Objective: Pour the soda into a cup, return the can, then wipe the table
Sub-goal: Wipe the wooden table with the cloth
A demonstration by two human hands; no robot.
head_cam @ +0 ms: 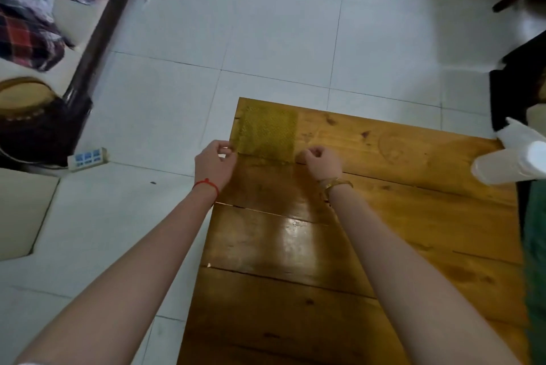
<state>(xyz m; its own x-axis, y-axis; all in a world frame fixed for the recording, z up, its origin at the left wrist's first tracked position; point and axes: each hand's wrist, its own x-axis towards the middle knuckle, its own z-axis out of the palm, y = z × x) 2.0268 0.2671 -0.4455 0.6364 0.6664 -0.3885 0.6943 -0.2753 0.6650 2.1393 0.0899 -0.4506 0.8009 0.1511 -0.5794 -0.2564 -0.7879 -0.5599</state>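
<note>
Wiping step, it seems: left hand (pixel 215 161) and right hand (pixel 320 161) each pinch a near corner of the flat yellow-green mesh cloth (pixel 267 132) at the wooden plank surface's (pixel 399 217) 11 o'clock corner, next likely dragging it toward 6 o'clock

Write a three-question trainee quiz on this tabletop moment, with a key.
1. True or false: the yellow cloth lies flat at the table's far left corner.
2. Which hands pinch the cloth's near edge? A) left hand only B) right hand only C) both
3. Fill in: the white cup at the table's right edge lies on its ____.

Key: 1 true; 2 C; 3 side.
</note>
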